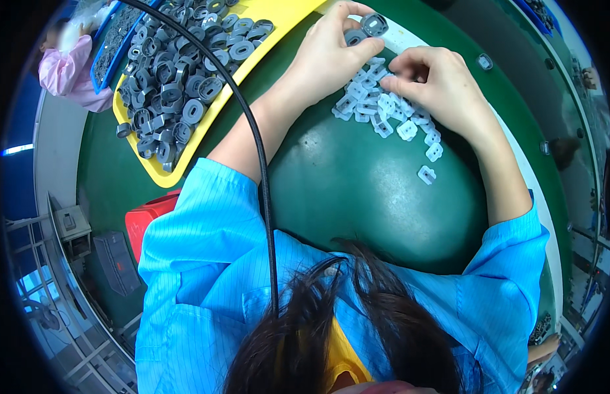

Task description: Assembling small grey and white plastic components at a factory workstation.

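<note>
My left hand is closed on grey oval plastic parts at the top of the view. One grey oval part with a slot shows at the fingertips, and a second grey part sits between thumb and fingers. Below and to the right of it, my right hand has its fingers curled and thumb close to the index finger. Whatever is between them, if anything, is hidden. Both hands are over a loose pile of small translucent white plastic pieces on the green table surface.
Left of my arm stands a yellow tray heaped with grey ring-shaped parts. A black cable hangs across the view. Beyond the white table edge runs a green conveyor carrying a part. A red bin stands lower left; a person in pink is far left.
</note>
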`<move>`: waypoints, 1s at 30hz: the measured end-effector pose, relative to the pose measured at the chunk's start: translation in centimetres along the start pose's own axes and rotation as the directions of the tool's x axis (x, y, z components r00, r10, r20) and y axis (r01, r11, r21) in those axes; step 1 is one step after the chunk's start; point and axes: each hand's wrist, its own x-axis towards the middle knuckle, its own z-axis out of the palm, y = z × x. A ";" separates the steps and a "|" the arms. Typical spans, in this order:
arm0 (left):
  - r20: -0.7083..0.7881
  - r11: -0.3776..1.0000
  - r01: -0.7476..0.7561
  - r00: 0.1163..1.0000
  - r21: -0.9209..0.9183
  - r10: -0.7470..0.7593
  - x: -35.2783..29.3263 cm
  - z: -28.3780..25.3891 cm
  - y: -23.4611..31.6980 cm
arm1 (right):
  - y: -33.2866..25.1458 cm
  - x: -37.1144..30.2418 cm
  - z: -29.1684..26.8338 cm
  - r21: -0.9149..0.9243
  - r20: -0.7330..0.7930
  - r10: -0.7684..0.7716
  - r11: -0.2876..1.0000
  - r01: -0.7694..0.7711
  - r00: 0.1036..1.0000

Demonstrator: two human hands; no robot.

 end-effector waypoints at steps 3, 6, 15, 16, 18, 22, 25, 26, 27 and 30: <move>-0.035 0.990 -0.031 0.999 0.138 0.036 -0.1 0.2 0.3 | -0.3 -0.3 0.5 0.022 0.003 0.000 1.000 0.000 1.000; -0.059 0.954 -0.098 0.991 0.285 0.119 -0.6 0.3 1.2 | 0.8 0.4 -0.7 0.291 0.129 0.046 0.953 -0.082 0.991; -0.003 0.945 -0.147 0.988 0.292 0.155 -1.2 2.1 2.5 | 1.3 1.0 -1.4 0.299 -0.208 -0.006 0.952 0.070 0.978; 0.001 0.939 -0.152 0.987 0.309 0.159 -1.3 2.1 2.4 | -0.2 0.8 -1.7 0.245 -0.223 0.012 0.968 0.045 0.975; 0.012 0.925 -0.164 0.985 0.342 0.170 -1.3 2.0 2.3 | -1.4 0.2 -1.3 0.122 -0.261 -0.057 0.988 0.091 0.964; 0.043 0.898 -0.289 0.955 0.332 0.292 -1.0 1.9 1.5 | 1.1 0.8 -1.0 0.223 -0.230 -0.073 0.967 0.126 0.970; 0.031 0.912 -0.315 0.947 0.263 0.319 -0.9 2.3 1.7 | 1.7 0.9 -0.5 0.216 -0.349 -0.090 0.961 0.174 0.933; 0.025 0.895 -0.385 0.921 0.224 0.389 -0.6 2.4 1.4 | 1.5 0.8 -0.3 0.158 -0.381 -0.141 0.964 0.215 0.914; 0.009 0.923 -0.314 0.947 0.224 0.320 -0.6 2.4 1.5 | 1.4 0.7 -0.3 0.099 -0.411 -0.192 0.962 0.253 0.891; -0.008 0.956 -0.188 0.981 0.226 0.195 -1.1 2.2 2.5 | 1.6 0.7 -0.5 0.178 -0.361 -0.170 0.953 0.247 0.917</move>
